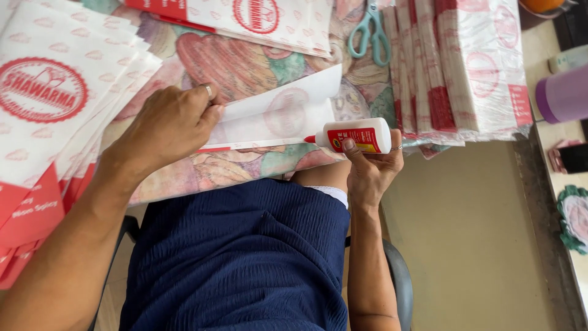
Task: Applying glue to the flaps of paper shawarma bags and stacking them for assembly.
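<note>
My left hand [168, 125] presses down flat on the left end of a white paper sheet [278, 116] with a faint red round print, folded over on the table. My right hand [370, 168] grips a white glue bottle [358, 136] with a red label, held sideways. Its red nozzle points left and sits at the sheet's lower right edge. A ring shows on each hand.
A fanned stack of white and red printed sheets [55, 104] lies at the left. Folded finished sheets [465, 67] are piled at the right, teal scissors [370, 34] beside them. The table has a colourful patterned cover [233, 61]. A purple cylinder [563, 95] stands far right.
</note>
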